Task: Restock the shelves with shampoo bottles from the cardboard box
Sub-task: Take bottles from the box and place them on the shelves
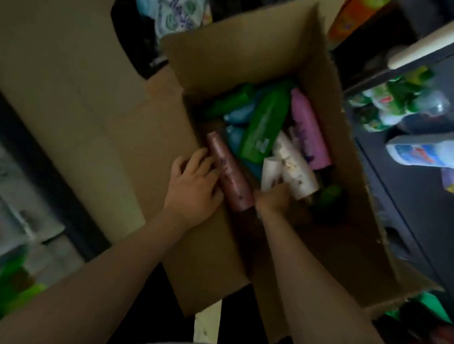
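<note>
Step in hand: drawing stock from the box (269, 47); no bottle has left it. The box stands open in front of the person, flaps up, with the shelves (414, 183) just beside it on the right.

Left hand (192, 187): lies against the near end of the maroon bottle (228, 172), fingers bent along its side, thumb side hidden. It appears to grip the bottle, but a full wrap cannot be confirmed.

Right hand (273, 200): reaches into the box, touching the base of the white bottle (291, 170). Fingers are out of sight below the wrist; whether it holds anything cannot be told.

Contents: green bottle (266, 121), pink bottle (310, 128) and blue ones beneath, lying loose and overlapping.

Next move, as judged: lift the maroon bottle clear of the box wall, turn it upright and carry it right to a shelf gap. The loose pile may shift as it comes out.

Limits of view: picture is blurred and dim; labels unreadable. Shelf stock shows only as smeared shapes, and a free slot cannot be made out. The box floor is hidden
</note>
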Action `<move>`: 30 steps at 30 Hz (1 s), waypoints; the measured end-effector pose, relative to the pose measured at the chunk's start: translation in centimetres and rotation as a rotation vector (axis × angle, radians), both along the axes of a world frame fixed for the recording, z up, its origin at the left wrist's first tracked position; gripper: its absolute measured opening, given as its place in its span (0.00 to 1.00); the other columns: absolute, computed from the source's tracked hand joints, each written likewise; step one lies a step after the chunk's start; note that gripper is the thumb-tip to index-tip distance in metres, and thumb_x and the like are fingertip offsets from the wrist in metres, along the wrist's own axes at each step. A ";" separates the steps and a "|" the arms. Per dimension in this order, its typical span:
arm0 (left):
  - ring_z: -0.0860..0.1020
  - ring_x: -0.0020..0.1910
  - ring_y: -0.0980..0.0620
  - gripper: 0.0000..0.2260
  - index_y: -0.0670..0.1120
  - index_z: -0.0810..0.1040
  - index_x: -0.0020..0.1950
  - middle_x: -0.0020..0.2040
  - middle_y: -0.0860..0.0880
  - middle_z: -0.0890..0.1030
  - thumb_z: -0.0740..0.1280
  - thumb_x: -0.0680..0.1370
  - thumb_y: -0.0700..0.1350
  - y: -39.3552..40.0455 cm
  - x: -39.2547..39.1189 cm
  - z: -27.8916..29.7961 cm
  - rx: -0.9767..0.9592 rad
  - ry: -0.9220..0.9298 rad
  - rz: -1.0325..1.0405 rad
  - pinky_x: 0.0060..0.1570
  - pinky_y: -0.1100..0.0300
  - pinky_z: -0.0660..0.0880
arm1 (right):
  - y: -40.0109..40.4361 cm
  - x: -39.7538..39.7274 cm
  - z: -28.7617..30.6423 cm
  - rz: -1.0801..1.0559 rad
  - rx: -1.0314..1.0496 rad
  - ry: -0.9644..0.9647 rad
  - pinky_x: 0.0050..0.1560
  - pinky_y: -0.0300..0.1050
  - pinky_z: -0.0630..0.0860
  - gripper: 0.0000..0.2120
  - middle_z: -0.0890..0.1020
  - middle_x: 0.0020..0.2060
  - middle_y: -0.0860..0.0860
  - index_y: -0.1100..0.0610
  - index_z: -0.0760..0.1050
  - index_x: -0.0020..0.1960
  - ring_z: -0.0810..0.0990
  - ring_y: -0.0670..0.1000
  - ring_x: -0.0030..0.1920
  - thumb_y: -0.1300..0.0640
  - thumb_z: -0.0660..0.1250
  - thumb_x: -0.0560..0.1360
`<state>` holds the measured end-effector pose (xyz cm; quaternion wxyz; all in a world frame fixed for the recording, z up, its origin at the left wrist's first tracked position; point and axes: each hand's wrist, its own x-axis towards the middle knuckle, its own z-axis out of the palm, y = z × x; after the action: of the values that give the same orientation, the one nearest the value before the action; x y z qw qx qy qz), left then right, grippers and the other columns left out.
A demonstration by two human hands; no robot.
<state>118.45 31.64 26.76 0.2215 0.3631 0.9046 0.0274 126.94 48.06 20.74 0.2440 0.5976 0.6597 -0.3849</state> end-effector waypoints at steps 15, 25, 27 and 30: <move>0.72 0.65 0.53 0.14 0.52 0.77 0.65 0.59 0.54 0.79 0.63 0.80 0.52 3.0 -2.1 5.1 0.206 -0.461 0.515 0.63 0.59 0.56 | 1.8 -0.8 8.8 -0.772 -0.884 0.462 0.26 0.40 0.71 0.25 0.75 0.31 0.55 0.62 0.72 0.67 0.74 0.51 0.25 0.50 0.65 0.74; 0.82 0.53 0.49 0.17 0.43 0.77 0.61 0.54 0.44 0.83 0.66 0.79 0.54 10.1 -4.7 20.3 0.904 -1.364 1.029 0.53 0.53 0.79 | 7.5 0.3 27.3 -0.274 -1.281 0.917 0.28 0.43 0.76 0.36 0.75 0.58 0.70 0.55 0.71 0.72 0.82 0.59 0.35 0.34 0.68 0.72; 0.83 0.50 0.52 0.13 0.46 0.78 0.57 0.50 0.47 0.85 0.64 0.81 0.53 11.4 -4.3 23.5 1.000 -1.378 1.022 0.48 0.56 0.78 | 9.6 2.0 31.0 -0.320 -1.245 1.026 0.31 0.45 0.78 0.41 0.75 0.62 0.68 0.59 0.69 0.74 0.83 0.62 0.42 0.34 0.70 0.71; 0.81 0.51 0.51 0.12 0.47 0.79 0.58 0.51 0.47 0.84 0.64 0.81 0.52 13.8 -3.4 28.8 1.102 -1.416 0.941 0.47 0.57 0.76 | 11.8 4.7 36.7 -0.396 -1.000 1.255 0.38 0.46 0.82 0.39 0.80 0.59 0.66 0.62 0.76 0.66 0.84 0.63 0.46 0.39 0.79 0.64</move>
<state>115.06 45.40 55.56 0.4754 -0.0784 0.4779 0.7345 131.68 59.85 57.49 -0.0051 0.1976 0.3068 -0.9310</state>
